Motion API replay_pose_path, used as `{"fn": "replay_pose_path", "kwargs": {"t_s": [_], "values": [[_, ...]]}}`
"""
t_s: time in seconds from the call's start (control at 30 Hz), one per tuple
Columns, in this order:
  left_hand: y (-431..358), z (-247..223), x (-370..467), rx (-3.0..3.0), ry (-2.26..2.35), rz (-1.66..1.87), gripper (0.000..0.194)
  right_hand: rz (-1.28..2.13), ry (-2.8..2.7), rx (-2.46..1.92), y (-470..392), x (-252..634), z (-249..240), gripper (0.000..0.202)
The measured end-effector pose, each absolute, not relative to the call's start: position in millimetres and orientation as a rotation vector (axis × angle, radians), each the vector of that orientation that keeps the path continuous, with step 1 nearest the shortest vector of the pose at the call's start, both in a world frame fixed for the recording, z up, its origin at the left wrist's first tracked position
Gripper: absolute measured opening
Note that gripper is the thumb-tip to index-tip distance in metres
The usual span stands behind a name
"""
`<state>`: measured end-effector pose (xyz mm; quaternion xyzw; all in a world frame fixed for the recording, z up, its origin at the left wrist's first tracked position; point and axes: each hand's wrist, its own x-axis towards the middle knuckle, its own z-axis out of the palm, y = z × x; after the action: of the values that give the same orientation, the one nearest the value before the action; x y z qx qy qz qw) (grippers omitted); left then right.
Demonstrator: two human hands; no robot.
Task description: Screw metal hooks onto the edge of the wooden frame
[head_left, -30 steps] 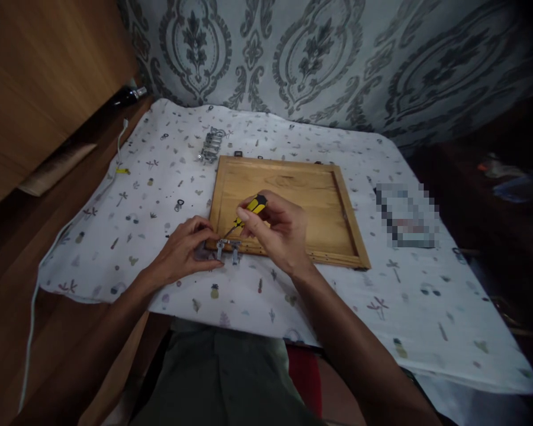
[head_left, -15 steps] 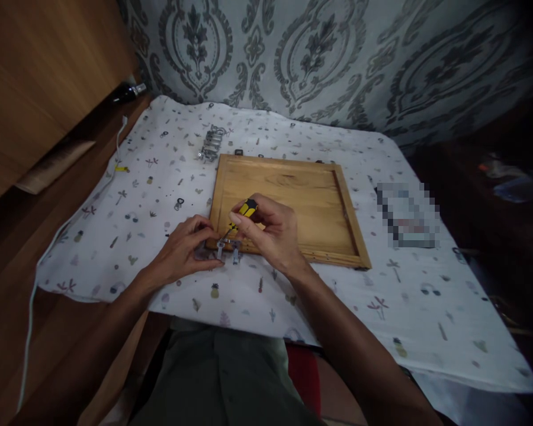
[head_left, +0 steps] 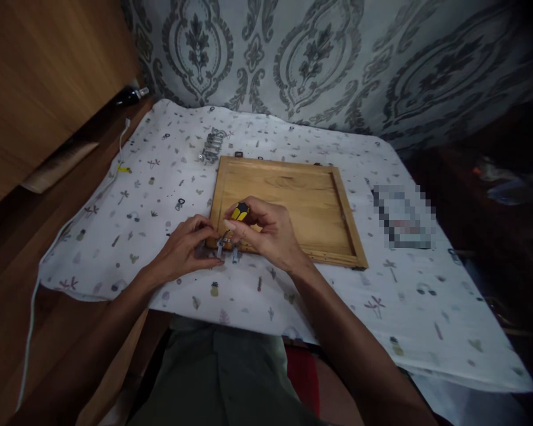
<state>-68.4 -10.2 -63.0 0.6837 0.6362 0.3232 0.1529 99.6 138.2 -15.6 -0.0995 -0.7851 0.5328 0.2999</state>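
A shallow wooden frame with a panel inside [head_left: 302,189] lies on the patterned cloth. My right hand [head_left: 266,228] is closed round a yellow and black screwdriver [head_left: 238,212], tilted with its shaft pointing down and left. The tip meets a small metal fitting [head_left: 224,242], which looks like a hinge or clasp, at the frame's near left edge. My left hand [head_left: 189,245] is curled at that same corner, thumb and fingers on either side of the fitting; it steadies this piece against the wood. The exact contact of the fingertips is partly hidden.
Several similar metal fittings [head_left: 212,145] lie in a row beyond the frame's far left corner. A small dark metal piece [head_left: 180,204] rests left of the frame. A pixelated flat object [head_left: 404,218] lies to the right. A white cable [head_left: 62,228] runs along the cloth's left edge.
The screwdriver handle has shifted slightly left and down, and my right hand's fingers have turned with it. My left hand stays at the corner. The whole view has moved slightly.
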Motion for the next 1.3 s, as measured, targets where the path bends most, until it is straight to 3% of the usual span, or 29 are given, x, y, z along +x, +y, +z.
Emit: {"fn": "replay_pose_path", "kwargs": {"t_s": [0.2,0.43,0.7,1.3], "values": [[-10.2,-63.7,-68.5,1.942,1.824,0.937,0.039,1.516,-2.073,-0.273,138.0,99.6,-17.2,0.042],[-10.3,-66.0,-68.6,1.949,1.831,0.952,0.043,1.334,-1.995,-0.336,132.6,93.5,-21.6,0.054],[-10.4,-63.2,-68.4,1.929,1.833,0.928,0.040,1.532,-2.026,-0.208,137.7,96.4,-18.0,0.037],[-10.2,-68.7,-69.8,1.944,1.839,0.955,0.042,1.324,-2.058,-0.237,139.5,97.0,-21.2,0.040]]}}
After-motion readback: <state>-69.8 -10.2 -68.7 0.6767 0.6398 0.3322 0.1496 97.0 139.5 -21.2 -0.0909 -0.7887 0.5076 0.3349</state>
